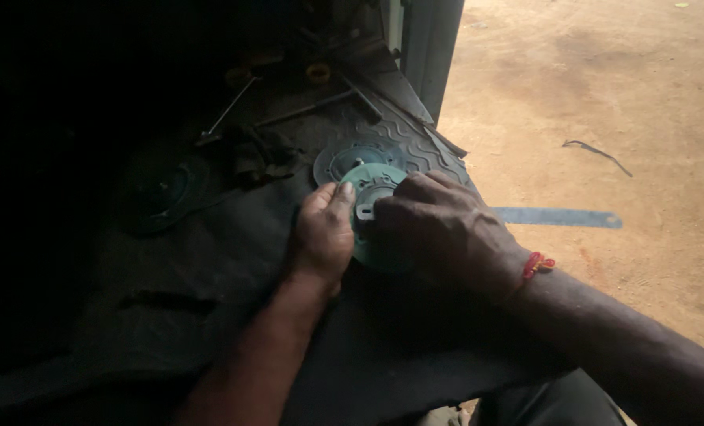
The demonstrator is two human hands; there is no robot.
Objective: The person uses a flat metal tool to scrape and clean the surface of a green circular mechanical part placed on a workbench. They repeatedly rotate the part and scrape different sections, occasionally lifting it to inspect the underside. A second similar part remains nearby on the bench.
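Both forearms are bare, no sleeves. The right hand (439, 229) wears a red thread band (538, 264) at the wrist, knotted toward three o'clock.

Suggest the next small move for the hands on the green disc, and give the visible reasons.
Probably keep the left hand steadying the green disc while the right hand works the small metal fitting at its centre. Both hands already grip the disc, and the right fingers sit over that fitting. A second, darker disc lies just behind.

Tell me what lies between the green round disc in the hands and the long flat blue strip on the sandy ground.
In the head view, only the right hand gripping the green disc, then the ribbed dark mat's edge and bare sand, before the blue strip.
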